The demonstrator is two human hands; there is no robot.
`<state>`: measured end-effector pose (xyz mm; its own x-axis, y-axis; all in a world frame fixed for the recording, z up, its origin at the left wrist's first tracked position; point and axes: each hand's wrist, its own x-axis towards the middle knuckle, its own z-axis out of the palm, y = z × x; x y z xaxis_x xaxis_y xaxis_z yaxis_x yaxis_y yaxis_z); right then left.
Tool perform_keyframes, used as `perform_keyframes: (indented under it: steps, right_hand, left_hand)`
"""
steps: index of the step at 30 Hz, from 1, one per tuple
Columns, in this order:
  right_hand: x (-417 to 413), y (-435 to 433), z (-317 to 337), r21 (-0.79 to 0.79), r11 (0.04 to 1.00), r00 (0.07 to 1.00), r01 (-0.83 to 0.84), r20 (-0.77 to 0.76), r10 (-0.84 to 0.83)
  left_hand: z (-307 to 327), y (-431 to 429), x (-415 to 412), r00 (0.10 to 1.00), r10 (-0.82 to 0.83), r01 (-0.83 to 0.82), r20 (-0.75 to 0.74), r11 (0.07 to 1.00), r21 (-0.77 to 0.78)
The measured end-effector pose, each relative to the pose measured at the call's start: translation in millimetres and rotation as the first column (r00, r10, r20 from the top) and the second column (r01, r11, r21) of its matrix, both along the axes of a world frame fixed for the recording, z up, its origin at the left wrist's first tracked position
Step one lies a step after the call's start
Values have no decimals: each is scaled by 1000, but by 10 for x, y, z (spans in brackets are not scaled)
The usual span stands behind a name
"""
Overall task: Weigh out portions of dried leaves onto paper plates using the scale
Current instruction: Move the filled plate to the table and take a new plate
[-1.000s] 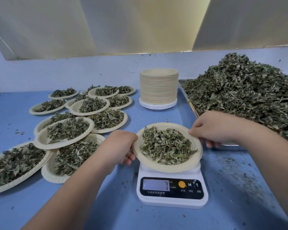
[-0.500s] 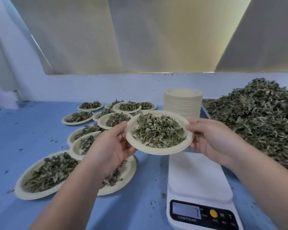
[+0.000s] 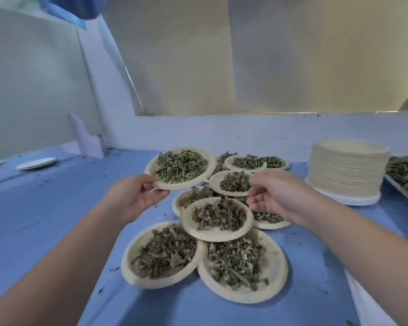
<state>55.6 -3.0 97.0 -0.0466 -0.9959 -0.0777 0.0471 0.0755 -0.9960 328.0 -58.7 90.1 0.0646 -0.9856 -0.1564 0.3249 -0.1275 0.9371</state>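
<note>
My left hand (image 3: 137,196) pinches the near rim of a paper plate (image 3: 207,171) heaped with dried leaves (image 3: 180,165) and holds it in the air over the far left of the group of filled plates. My right hand (image 3: 272,195) hovers to the right of it with its fingers loosely spread, holding nothing. Below both hands, several filled plates (image 3: 217,218) lie overlapping on the blue table (image 3: 45,208). Only a white corner of the scale (image 3: 372,300) shows at the lower right, beside my right forearm.
A tall stack of unused paper plates (image 3: 348,175) stands at the right. The edge of the tray with the leaf pile (image 3: 405,177) shows at the far right. A single white plate (image 3: 35,163) lies at the far left. Leaf crumbs dot the table.
The plate has come off the scale and travelled left over the filled plates. My right hand has let go of it; only my left hand holds it. The view has swung left.
</note>
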Motion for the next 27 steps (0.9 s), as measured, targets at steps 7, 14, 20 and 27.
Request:
perform_keyframes:
  steps: [7, 14, 20, 27]
  right_hand:
    - [165, -135, -38, -34, 999, 989, -28, -144, 22]
    - [70, -146, -84, -58, 998, 977, -10, -212, -3]
    - [-2, -152, -113, -49, 999, 976, 10, -216, -20]
    - [-37, -66, -162, -48, 999, 980, 19, -197, -29]
  left_hand:
    - [-437, -563, 533, 986, 164, -166, 23, 981, 103]
    - [-818, -813, 543, 964, 265, -263, 11, 947, 186]
    - [-840, -813, 546, 963, 271, -262, -17, 943, 205]
    - [-624, -569, 568, 980, 181, -195, 82, 956, 221]
